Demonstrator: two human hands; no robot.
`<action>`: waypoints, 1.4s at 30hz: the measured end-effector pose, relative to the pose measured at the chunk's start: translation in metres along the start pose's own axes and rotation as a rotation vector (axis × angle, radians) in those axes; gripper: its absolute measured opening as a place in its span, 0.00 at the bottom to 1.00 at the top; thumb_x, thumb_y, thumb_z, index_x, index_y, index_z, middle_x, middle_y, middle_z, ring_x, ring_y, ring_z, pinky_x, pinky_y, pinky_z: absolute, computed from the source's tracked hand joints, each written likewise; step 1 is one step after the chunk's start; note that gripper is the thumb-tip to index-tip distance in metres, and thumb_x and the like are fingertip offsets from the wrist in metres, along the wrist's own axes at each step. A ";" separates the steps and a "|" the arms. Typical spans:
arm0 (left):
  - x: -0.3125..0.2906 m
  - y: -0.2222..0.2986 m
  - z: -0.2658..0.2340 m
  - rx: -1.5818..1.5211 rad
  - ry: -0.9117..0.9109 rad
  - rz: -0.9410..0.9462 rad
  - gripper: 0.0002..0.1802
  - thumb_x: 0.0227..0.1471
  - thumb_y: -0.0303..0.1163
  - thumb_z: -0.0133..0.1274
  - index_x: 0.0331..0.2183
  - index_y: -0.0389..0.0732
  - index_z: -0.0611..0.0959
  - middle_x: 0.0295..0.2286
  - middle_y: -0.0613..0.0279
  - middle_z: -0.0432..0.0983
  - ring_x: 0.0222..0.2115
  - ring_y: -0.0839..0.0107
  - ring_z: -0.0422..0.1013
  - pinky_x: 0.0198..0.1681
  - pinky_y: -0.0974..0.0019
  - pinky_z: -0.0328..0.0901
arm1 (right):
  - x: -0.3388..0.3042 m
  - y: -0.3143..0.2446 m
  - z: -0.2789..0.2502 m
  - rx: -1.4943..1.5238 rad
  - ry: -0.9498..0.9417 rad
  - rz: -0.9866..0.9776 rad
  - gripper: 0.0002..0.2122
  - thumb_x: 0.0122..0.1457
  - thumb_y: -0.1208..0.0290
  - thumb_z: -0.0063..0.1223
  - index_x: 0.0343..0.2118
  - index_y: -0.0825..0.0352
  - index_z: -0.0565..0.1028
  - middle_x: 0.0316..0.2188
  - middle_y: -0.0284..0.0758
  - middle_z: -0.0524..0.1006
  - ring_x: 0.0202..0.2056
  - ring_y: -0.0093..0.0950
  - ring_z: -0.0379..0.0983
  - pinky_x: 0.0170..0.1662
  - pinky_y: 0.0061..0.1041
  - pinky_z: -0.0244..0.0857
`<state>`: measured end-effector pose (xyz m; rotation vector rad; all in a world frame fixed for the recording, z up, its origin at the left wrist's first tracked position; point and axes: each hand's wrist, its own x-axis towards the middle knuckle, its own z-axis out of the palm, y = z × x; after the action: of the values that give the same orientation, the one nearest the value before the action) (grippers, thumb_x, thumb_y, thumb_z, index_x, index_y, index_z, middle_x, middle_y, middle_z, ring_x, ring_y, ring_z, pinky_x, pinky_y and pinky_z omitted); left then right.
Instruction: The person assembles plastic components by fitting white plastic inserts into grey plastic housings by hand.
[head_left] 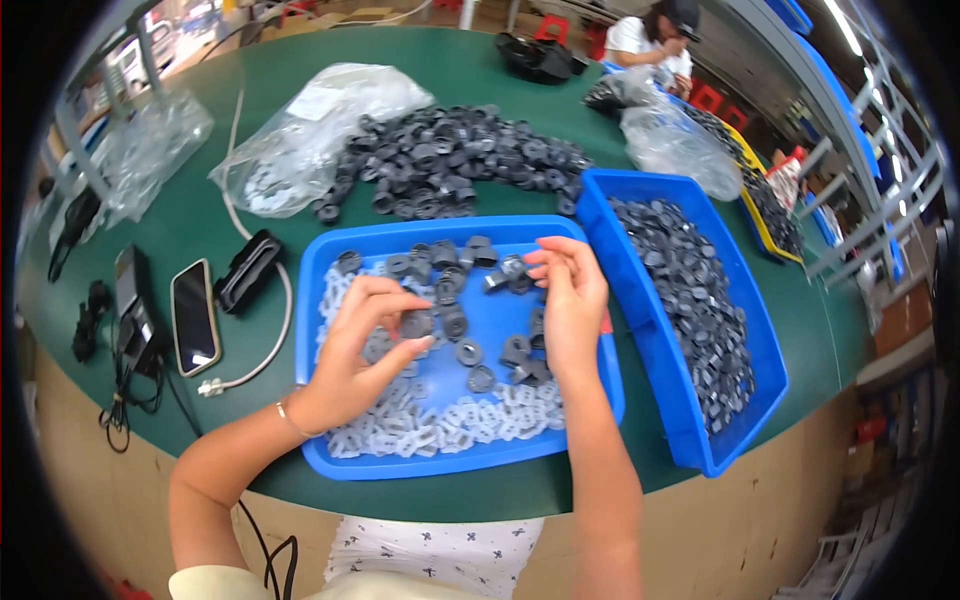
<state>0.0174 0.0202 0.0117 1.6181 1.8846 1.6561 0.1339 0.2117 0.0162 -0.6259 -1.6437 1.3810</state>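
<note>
In my left hand point(362, 350), a round dark grey plastic part point(415, 323) is pinched between thumb and fingers over the blue tray point(460, 467). My right hand point(575, 295) is over the tray's right side, thumb and fingertips drawn together; whatever they hold, if anything, is hidden. Just left of those fingertips are several dark grey plastic parts point(511, 273). Other dark round parts point(468, 352) lie loose in the tray's middle. Small translucent white plastic pieces point(470, 422) cover its near side and run up its left side.
Right of the tray stands a deep blue bin point(640, 345) full of dark parts. A heap of dark parts point(450, 155) and a clear plastic bag point(330, 115) lie behind. At left are a phone point(195, 318), a black case point(249, 270) and cables. A person point(650, 45) sits far right.
</note>
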 end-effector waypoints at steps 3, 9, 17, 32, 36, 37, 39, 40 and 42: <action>0.000 0.000 -0.002 -0.054 0.047 0.011 0.18 0.44 0.21 0.57 0.40 0.37 0.76 0.36 0.58 0.67 0.32 0.71 0.65 0.37 0.71 0.62 | -0.009 -0.007 0.012 -0.157 -0.069 -0.162 0.07 0.58 0.81 0.39 0.35 0.70 0.71 0.27 0.35 0.75 0.28 0.22 0.70 0.32 0.20 0.63; -0.010 -0.003 -0.005 -0.530 -0.044 -0.274 0.17 0.52 0.26 0.52 0.43 0.36 0.66 0.32 0.65 0.70 0.32 0.78 0.68 0.37 0.74 0.63 | -0.029 -0.003 0.018 -0.398 -0.329 -0.456 0.06 0.53 0.84 0.41 0.32 0.70 0.71 0.25 0.38 0.73 0.27 0.31 0.71 0.31 0.26 0.64; -0.003 -0.005 -0.007 -0.506 0.062 -0.125 0.22 0.50 0.26 0.54 0.49 0.39 0.73 0.34 0.64 0.68 0.35 0.79 0.67 0.39 0.73 0.65 | -0.056 -0.021 0.036 -0.675 -0.662 -0.776 0.05 0.43 0.79 0.52 0.26 0.67 0.74 0.22 0.34 0.67 0.26 0.31 0.65 0.28 0.30 0.56; -0.005 -0.002 -0.010 -0.791 0.045 -0.251 0.17 0.52 0.21 0.50 0.46 0.35 0.73 0.44 0.60 0.67 0.42 0.75 0.68 0.45 0.71 0.64 | -0.069 -0.019 0.039 -0.493 -0.738 -0.466 0.11 0.48 0.80 0.53 0.37 0.71 0.71 0.28 0.40 0.69 0.32 0.38 0.65 0.37 0.32 0.60; -0.006 0.000 -0.007 -0.717 0.063 -0.247 0.24 0.50 0.17 0.50 0.50 0.36 0.68 0.47 0.58 0.63 0.42 0.71 0.68 0.47 0.69 0.64 | -0.056 -0.020 0.013 -0.387 -0.426 -0.437 0.11 0.54 0.80 0.51 0.42 0.71 0.70 0.31 0.37 0.72 0.32 0.27 0.69 0.37 0.24 0.64; -0.006 -0.004 -0.005 -0.653 0.035 -0.169 0.23 0.49 0.16 0.51 0.48 0.36 0.69 0.46 0.59 0.63 0.43 0.69 0.68 0.48 0.68 0.64 | -0.057 -0.020 0.013 -0.198 -0.346 -0.269 0.11 0.55 0.80 0.51 0.41 0.71 0.70 0.32 0.37 0.73 0.33 0.25 0.70 0.38 0.22 0.65; -0.005 -0.007 -0.003 -0.598 -0.003 -0.097 0.22 0.46 0.14 0.52 0.45 0.35 0.70 0.43 0.59 0.64 0.45 0.67 0.67 0.51 0.65 0.63 | -0.058 -0.027 0.014 0.125 -0.284 -0.004 0.10 0.56 0.80 0.50 0.41 0.72 0.67 0.35 0.39 0.75 0.38 0.23 0.73 0.43 0.20 0.66; -0.005 -0.008 -0.003 -0.602 -0.011 -0.106 0.22 0.46 0.14 0.52 0.45 0.35 0.70 0.43 0.59 0.64 0.45 0.67 0.67 0.51 0.65 0.63 | -0.058 -0.027 0.014 0.124 -0.277 0.005 0.10 0.56 0.80 0.50 0.41 0.72 0.67 0.35 0.39 0.75 0.38 0.23 0.73 0.43 0.20 0.66; -0.006 -0.011 -0.004 -0.465 -0.003 -0.064 0.22 0.46 0.14 0.52 0.45 0.35 0.70 0.43 0.60 0.64 0.44 0.70 0.66 0.48 0.67 0.64 | -0.060 -0.028 0.017 0.231 -0.327 0.020 0.10 0.56 0.81 0.50 0.40 0.71 0.66 0.35 0.40 0.76 0.38 0.25 0.74 0.43 0.21 0.67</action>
<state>0.0109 0.0154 0.0016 1.3520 1.3889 1.8810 0.1532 0.1471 0.0254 -0.2926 -1.6946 1.7275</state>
